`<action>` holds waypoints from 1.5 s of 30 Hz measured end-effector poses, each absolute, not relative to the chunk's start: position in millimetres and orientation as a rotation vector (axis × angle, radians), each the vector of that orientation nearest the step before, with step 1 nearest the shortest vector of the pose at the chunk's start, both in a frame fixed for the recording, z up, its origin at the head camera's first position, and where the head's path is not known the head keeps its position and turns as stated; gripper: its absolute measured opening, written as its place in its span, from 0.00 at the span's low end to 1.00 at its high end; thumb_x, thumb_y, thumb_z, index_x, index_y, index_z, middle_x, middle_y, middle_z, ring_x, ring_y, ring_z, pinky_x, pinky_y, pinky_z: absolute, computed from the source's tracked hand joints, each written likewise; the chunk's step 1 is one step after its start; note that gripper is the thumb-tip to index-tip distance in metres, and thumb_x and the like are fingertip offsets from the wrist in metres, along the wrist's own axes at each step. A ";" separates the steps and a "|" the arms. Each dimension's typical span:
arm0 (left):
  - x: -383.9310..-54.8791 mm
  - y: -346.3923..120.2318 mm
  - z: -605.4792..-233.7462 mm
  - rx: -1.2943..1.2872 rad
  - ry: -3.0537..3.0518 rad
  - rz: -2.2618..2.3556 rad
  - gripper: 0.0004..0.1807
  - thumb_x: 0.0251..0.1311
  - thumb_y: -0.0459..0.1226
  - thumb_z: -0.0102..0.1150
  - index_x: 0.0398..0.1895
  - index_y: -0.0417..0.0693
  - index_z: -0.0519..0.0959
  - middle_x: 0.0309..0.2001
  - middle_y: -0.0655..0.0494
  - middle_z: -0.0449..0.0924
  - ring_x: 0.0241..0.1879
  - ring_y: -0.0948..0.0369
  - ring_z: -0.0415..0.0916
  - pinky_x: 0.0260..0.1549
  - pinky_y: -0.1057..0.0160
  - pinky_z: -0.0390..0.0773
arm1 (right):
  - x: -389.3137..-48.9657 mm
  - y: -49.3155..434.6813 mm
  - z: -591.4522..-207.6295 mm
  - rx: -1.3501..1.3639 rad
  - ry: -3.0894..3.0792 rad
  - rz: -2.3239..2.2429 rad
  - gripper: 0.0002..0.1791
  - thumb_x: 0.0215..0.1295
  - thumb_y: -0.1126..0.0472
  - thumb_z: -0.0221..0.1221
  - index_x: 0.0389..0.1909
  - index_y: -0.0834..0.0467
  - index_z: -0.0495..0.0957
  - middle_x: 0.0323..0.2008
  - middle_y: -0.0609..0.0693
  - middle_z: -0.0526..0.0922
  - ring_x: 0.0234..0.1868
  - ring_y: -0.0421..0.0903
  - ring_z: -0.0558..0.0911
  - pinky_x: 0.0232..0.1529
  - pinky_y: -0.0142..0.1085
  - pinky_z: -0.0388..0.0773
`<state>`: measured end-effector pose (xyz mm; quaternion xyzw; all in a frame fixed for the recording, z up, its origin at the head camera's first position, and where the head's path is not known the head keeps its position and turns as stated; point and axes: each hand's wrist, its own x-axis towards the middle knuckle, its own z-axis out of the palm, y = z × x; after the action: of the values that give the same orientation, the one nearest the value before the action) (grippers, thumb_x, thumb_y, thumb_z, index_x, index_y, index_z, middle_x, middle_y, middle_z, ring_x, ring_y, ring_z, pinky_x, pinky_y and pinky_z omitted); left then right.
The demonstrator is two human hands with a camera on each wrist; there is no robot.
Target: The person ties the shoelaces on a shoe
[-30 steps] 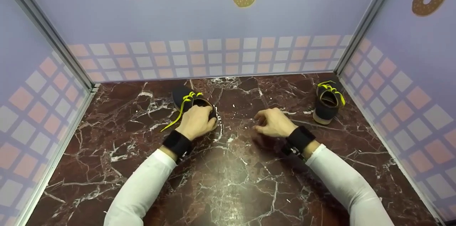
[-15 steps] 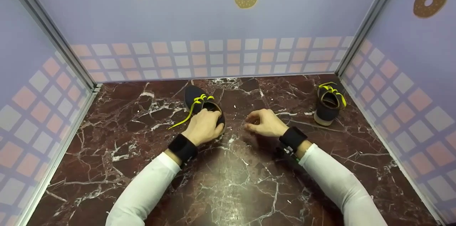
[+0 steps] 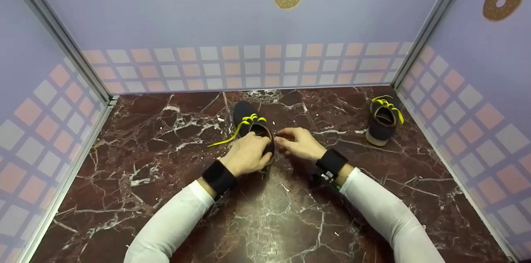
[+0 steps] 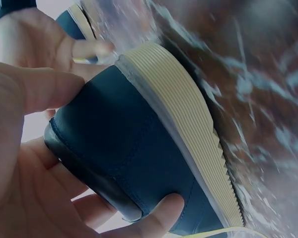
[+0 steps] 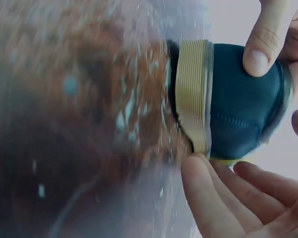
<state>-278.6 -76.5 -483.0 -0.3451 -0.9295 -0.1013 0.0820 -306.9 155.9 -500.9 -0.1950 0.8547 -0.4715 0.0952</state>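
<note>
A dark navy sneaker [image 3: 244,112] with yellow laces stands left of centre, toe pointing away and one lace end trailing left. My left hand [image 3: 247,153] grips it at the heel. In the left wrist view, the thumb presses the back of the navy heel [image 4: 109,119], other fingers go into the opening, and one fingertip lies on the side. My right hand [image 3: 300,143] is just right of the shoe, fingers loosely bent and holding nothing. In the right wrist view its fingertips [image 5: 196,171] are right at the shoe's cream ribbed sole [image 5: 191,89].
A matching sneaker [image 3: 381,124] with yellow laces stands at the right, near the side wall. The brown marbled tabletop [image 3: 166,196] is bordered by lilac walls [image 3: 232,18] with pink and white squares at the back and both sides.
My left hand has moved the sneaker to the right, turning its toe more toward the back wall. My right hand has come left, up close to the shoe. The other sneaker has stayed put.
</note>
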 end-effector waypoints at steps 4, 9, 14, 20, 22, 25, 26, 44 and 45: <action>-274.4 -71.8 -484.1 -1.097 -2.729 -0.313 0.13 0.71 0.44 0.67 0.42 0.42 0.84 0.41 0.44 0.92 0.43 0.41 0.84 0.47 0.44 0.85 | -303.0 151.7 -500.4 -0.557 2.514 -1.449 0.26 0.84 0.53 0.61 0.69 0.68 0.82 0.54 0.68 0.93 0.47 0.67 0.95 0.46 0.54 0.95; -269.4 -69.6 -485.1 -1.148 -2.698 -0.311 0.12 0.71 0.43 0.67 0.41 0.43 0.84 0.41 0.46 0.92 0.43 0.43 0.85 0.49 0.46 0.84 | -298.1 150.7 -498.7 -0.483 2.518 -1.505 0.25 0.81 0.55 0.65 0.67 0.68 0.84 0.50 0.66 0.94 0.46 0.66 0.95 0.46 0.55 0.95; -260.6 -65.6 -484.6 -1.199 -2.687 -0.286 0.12 0.71 0.44 0.68 0.42 0.44 0.83 0.44 0.46 0.93 0.45 0.42 0.86 0.49 0.46 0.85 | -295.9 153.8 -497.0 -0.388 2.488 -1.563 0.22 0.78 0.54 0.68 0.61 0.67 0.86 0.44 0.62 0.95 0.40 0.56 0.96 0.44 0.53 0.95; -247.2 -59.9 -482.8 -1.252 -2.690 -0.282 0.12 0.71 0.45 0.69 0.40 0.45 0.81 0.41 0.48 0.93 0.44 0.44 0.86 0.48 0.47 0.86 | -296.2 164.6 -498.2 -0.376 2.453 -1.576 0.16 0.75 0.56 0.70 0.49 0.67 0.89 0.35 0.56 0.95 0.31 0.48 0.95 0.39 0.49 0.95; -243.2 -58.5 -482.3 -1.268 -2.694 -0.280 0.12 0.72 0.45 0.69 0.39 0.46 0.81 0.41 0.48 0.92 0.44 0.45 0.86 0.49 0.47 0.86 | -295.4 168.0 -498.0 -0.383 2.438 -1.569 0.14 0.74 0.57 0.71 0.46 0.66 0.89 0.31 0.53 0.94 0.29 0.47 0.94 0.36 0.47 0.95; -236.8 -57.0 -481.7 -1.281 -2.704 -0.256 0.12 0.72 0.45 0.69 0.39 0.46 0.81 0.40 0.50 0.92 0.43 0.46 0.86 0.49 0.48 0.87 | -292.5 171.6 -496.3 -0.389 2.403 -1.564 0.13 0.72 0.58 0.72 0.44 0.65 0.89 0.28 0.50 0.93 0.26 0.44 0.93 0.34 0.45 0.94; -234.8 -56.5 -481.8 -1.284 -2.702 -0.247 0.12 0.71 0.45 0.69 0.39 0.47 0.81 0.39 0.50 0.91 0.43 0.47 0.86 0.47 0.49 0.87 | -291.1 172.6 -495.5 -0.391 2.394 -1.559 0.12 0.72 0.58 0.73 0.43 0.65 0.89 0.27 0.49 0.93 0.26 0.43 0.93 0.34 0.44 0.94; -191.2 -53.6 -467.4 -1.435 -2.734 -0.202 0.13 0.65 0.46 0.74 0.32 0.50 0.82 0.30 0.55 0.86 0.31 0.52 0.85 0.34 0.52 0.90 | -261.4 184.6 -483.8 -0.632 2.362 -1.278 0.07 0.68 0.60 0.74 0.35 0.60 0.90 0.28 0.60 0.94 0.24 0.44 0.91 0.31 0.48 0.93; -190.5 -54.4 -467.2 -1.450 -2.742 -0.220 0.13 0.65 0.46 0.74 0.32 0.51 0.81 0.29 0.56 0.85 0.30 0.54 0.84 0.32 0.53 0.89 | -259.9 184.8 -482.8 -0.649 2.363 -1.263 0.07 0.68 0.60 0.75 0.34 0.60 0.90 0.28 0.60 0.94 0.24 0.44 0.91 0.31 0.49 0.93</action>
<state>-190.5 -54.4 -467.2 -0.4663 -0.8816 -0.0706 0.0158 -259.9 184.8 -482.8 -0.2312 0.8413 -0.4497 0.1912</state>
